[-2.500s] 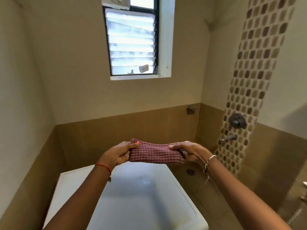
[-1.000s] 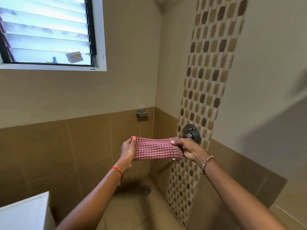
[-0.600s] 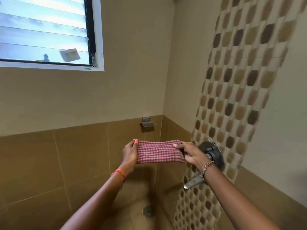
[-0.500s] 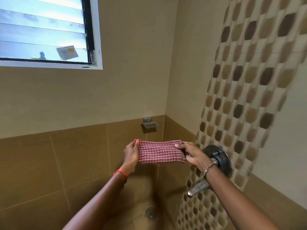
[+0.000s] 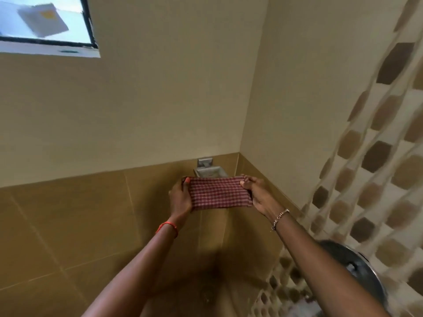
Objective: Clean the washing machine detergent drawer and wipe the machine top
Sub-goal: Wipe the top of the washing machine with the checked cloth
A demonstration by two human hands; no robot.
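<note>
both arms reach forward toward the wall corner. the left hand grips the left end of the cloth, thumb on its top edge. the right hand pinches the right end. the cloth is stretched between them in the air, just under the soap dish on the brown tile. what the dish holds cannot be told. the window is cut off at the upper left. a blurred valve plate sits half behind the right forearm.

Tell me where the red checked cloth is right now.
Head view, centre: the red checked cloth is stretched between the left hand and right hand, just below the metal wall dish near the corner.
</note>
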